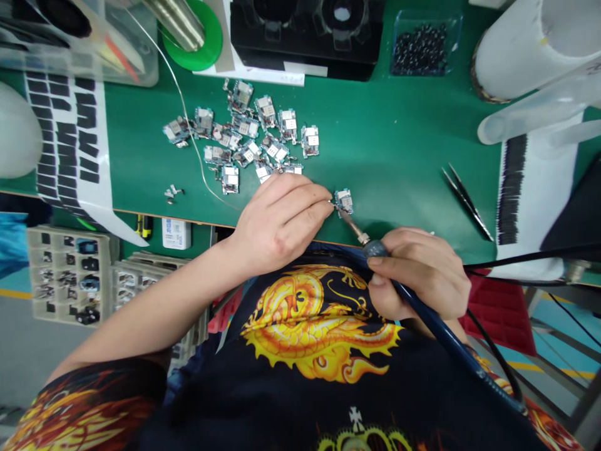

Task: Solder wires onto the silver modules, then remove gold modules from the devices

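Observation:
A soldering iron (425,312) with a dark blue handle is gripped in my right hand (417,272), pen-fashion. Its metal tip touches, or nearly touches, the lower left of a small circuit board (344,200) on the green mat. My left hand (284,219) is just left of that board, fingers pinched at its edge; a tiny part shows at the fingertips, too small to name. Solder wire (176,78) runs from a spool (192,37) down towards my left hand, where its end is hidden. Several similar circuit boards (246,150) lie beyond my left hand.
Tweezers (468,202) lie to the right, beside a sheet with black strips (511,188). A clear box of small black parts (421,49) and a black fixture (307,37) stand at the back. Small metal pieces (173,193) lie left. Below the table edge is a compartment tray (70,275).

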`<state>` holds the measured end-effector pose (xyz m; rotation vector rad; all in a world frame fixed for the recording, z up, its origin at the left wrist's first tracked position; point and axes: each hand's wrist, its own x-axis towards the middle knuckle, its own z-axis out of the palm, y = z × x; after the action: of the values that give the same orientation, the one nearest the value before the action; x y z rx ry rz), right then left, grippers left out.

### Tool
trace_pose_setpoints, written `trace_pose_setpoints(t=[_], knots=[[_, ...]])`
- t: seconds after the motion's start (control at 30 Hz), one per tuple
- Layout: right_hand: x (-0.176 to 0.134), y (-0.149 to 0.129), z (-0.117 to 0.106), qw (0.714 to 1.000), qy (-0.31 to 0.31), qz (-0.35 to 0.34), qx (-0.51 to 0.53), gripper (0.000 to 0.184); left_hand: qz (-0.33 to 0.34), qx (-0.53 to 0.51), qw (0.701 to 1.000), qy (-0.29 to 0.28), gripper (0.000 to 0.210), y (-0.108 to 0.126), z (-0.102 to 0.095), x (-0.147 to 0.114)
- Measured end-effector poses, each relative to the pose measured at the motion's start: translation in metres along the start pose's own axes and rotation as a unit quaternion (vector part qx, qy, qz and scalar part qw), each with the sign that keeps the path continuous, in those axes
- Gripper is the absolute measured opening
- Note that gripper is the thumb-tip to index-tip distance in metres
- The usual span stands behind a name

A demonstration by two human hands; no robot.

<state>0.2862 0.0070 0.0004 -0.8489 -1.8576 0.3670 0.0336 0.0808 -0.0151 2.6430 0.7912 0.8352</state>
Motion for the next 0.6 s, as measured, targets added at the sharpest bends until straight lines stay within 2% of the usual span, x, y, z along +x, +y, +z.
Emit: trace_pose_setpoints(t=[0.1,0.27,0.47,0.6], knots=[[-0.0003,-0.0006,0.0004,1.0,-0.001,0.01,-0.002,0.015,0.002,-0.012,1.0,0.011,0.031,-0.0002,0.0005,-0.0004],[-0.0022,0.0004,0.0001,0.999,-0.013,0.02,-0.021,0.011,-0.004,-0.011,1.0,-0.003,0.032,-0.0001,0.0001,-0.0009],[-0.0013,-0.0002,0.0008,1.0,0.004,0.009,0.002,0.014,0.024,0.018,0.999,0.013,0.028,0.0007,-0.0006,0.0017],[0.0001,-0.0049,-0.0022,0.999,0.01,0.035,0.022,0.019,0.023,0.02,0.999,0.013,0.029,0.0012,-0.0011,0.0022]])
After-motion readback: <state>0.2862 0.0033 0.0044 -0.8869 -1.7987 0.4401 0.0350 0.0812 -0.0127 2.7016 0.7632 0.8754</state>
